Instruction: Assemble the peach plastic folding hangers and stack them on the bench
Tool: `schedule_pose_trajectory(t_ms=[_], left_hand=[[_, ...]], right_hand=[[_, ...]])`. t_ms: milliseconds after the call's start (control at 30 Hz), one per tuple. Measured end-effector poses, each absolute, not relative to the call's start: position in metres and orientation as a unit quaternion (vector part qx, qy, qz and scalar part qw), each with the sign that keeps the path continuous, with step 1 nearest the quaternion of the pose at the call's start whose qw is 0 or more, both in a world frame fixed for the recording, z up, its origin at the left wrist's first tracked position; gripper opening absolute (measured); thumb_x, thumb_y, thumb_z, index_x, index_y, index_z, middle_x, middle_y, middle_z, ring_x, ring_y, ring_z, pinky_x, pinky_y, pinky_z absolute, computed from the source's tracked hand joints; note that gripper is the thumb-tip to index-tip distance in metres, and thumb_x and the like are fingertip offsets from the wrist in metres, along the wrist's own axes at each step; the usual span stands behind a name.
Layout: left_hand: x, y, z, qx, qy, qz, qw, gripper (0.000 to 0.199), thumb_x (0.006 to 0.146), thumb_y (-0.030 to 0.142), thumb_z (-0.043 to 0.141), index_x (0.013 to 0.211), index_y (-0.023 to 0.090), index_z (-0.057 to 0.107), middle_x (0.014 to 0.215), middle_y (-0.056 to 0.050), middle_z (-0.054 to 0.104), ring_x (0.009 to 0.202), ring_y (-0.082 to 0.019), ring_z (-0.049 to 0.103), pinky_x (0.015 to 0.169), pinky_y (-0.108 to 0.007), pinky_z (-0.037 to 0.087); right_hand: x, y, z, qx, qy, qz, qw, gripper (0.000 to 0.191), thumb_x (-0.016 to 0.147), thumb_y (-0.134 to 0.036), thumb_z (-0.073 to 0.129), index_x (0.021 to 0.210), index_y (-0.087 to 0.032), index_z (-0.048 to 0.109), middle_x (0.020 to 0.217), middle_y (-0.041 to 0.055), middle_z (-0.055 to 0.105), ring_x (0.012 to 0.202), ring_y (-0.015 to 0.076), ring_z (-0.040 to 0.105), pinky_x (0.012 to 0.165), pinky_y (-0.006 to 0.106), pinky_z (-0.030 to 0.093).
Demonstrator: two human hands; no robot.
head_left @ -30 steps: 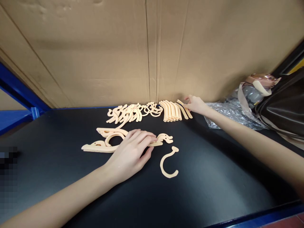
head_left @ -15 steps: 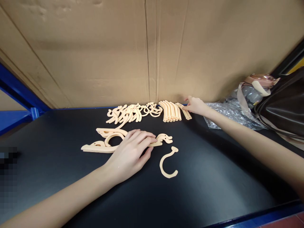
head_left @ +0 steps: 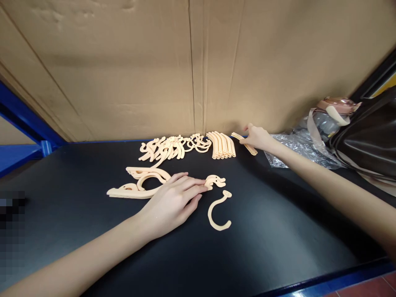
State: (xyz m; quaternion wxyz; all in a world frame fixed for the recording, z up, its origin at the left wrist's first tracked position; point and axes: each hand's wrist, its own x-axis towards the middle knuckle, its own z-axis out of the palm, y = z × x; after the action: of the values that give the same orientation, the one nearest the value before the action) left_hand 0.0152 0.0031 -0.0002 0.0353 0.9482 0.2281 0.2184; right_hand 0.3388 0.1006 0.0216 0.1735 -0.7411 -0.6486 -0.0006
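Observation:
My left hand [head_left: 175,202] lies palm down, its fingers pressed together over a small curved beige piece [head_left: 215,181] whose right end sticks out past the fingertips. A loose beige hook [head_left: 220,211] lies just below and right of it. Left of that hand are folded beige pieces [head_left: 133,192] with a round opening. My right hand [head_left: 257,138], at the back right, pinches a pair of beige strips [head_left: 245,143], tilted and a little apart from a neat row of curved beige strips [head_left: 220,144].
A pile of beige arms [head_left: 165,149] and a heap of beige hooks [head_left: 199,143] lie along the cardboard wall [head_left: 130,74]. Clear plastic wrap [head_left: 293,150], a strapped bottle [head_left: 328,119] and a dark bag [head_left: 368,140] are at the right.
My right hand has shifted slightly right, drawing the beige strips away from the row. My left hand has slid slightly right over the small curved piece.

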Motion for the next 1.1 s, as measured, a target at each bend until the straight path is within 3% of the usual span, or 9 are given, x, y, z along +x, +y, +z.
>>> schedule_pose_trajectory(t_ms=[233, 367, 567, 767, 1000, 1100], left_hand=[[0.015, -0.001, 0.001, 0.962, 0.190, 0.195, 0.020, 0.032, 0.093, 0.014, 0.045, 0.122, 0.021, 0.058, 0.123, -0.002, 0.064, 0.102, -0.018, 0.059, 0.099, -0.039, 0.041], [0.018, -0.005, 0.003, 0.969, 0.160, 0.188, 0.008, 0.033, 0.094, 0.015, 0.044, 0.124, 0.019, 0.057, 0.124, -0.003, 0.062, 0.103, -0.019, 0.057, 0.095, -0.037, 0.043], [0.020, -0.011, 0.006, 0.976, 0.121, 0.183, 0.001, 0.031, 0.095, 0.016, 0.044, 0.123, 0.015, 0.056, 0.123, -0.006, 0.063, 0.104, -0.019, 0.058, 0.092, -0.032, 0.046], [0.019, -0.013, 0.007, 0.977, 0.093, 0.191, -0.003, 0.029, 0.093, 0.015, 0.048, 0.121, 0.014, 0.058, 0.119, -0.005, 0.065, 0.106, -0.019, 0.059, 0.093, -0.032, 0.046], [0.018, -0.010, 0.010, 0.960, 0.138, 0.242, -0.027, 0.025, 0.090, 0.010, 0.049, 0.111, 0.014, 0.060, 0.109, -0.005, 0.067, 0.101, -0.019, 0.058, 0.089, -0.034, 0.045], [0.017, -0.005, 0.010, 0.943, 0.175, 0.275, -0.071, 0.020, 0.090, 0.010, 0.051, 0.105, 0.014, 0.062, 0.103, -0.005, 0.068, 0.100, -0.020, 0.057, 0.085, -0.034, 0.044]], right_hand=[[0.320, 0.061, 0.037, -0.644, -0.726, 0.040, 0.238, 0.050, 0.071, -0.028, 0.063, 0.118, -0.020, 0.047, 0.083, 0.0007, 0.067, 0.067, 0.0162, 0.061, 0.061, 0.028, 0.043], [0.296, 0.039, 0.032, -0.553, -0.800, 0.078, 0.221, 0.051, 0.069, -0.023, 0.063, 0.117, -0.022, 0.046, 0.085, -0.0010, 0.066, 0.062, 0.0140, 0.059, 0.060, 0.026, 0.042], [0.272, 0.030, 0.019, -0.467, -0.862, 0.060, 0.187, 0.052, 0.069, -0.018, 0.059, 0.119, -0.022, 0.047, 0.087, -0.0004, 0.064, 0.069, 0.0147, 0.057, 0.066, 0.026, 0.043], [0.266, 0.023, 0.014, -0.434, -0.876, 0.123, 0.169, 0.050, 0.073, -0.017, 0.059, 0.121, -0.023, 0.047, 0.086, -0.0011, 0.063, 0.072, 0.0149, 0.058, 0.069, 0.027, 0.045], [0.262, 0.011, 0.016, -0.383, -0.897, 0.105, 0.193, 0.035, 0.085, -0.027, 0.059, 0.118, -0.020, 0.052, 0.095, 0.0038, 0.063, 0.090, 0.0186, 0.058, 0.084, 0.034, 0.044], [0.264, 0.003, 0.021, -0.386, -0.895, 0.083, 0.208, 0.027, 0.090, -0.031, 0.056, 0.114, -0.019, 0.055, 0.098, 0.0050, 0.063, 0.093, 0.0190, 0.057, 0.084, 0.034, 0.043]])
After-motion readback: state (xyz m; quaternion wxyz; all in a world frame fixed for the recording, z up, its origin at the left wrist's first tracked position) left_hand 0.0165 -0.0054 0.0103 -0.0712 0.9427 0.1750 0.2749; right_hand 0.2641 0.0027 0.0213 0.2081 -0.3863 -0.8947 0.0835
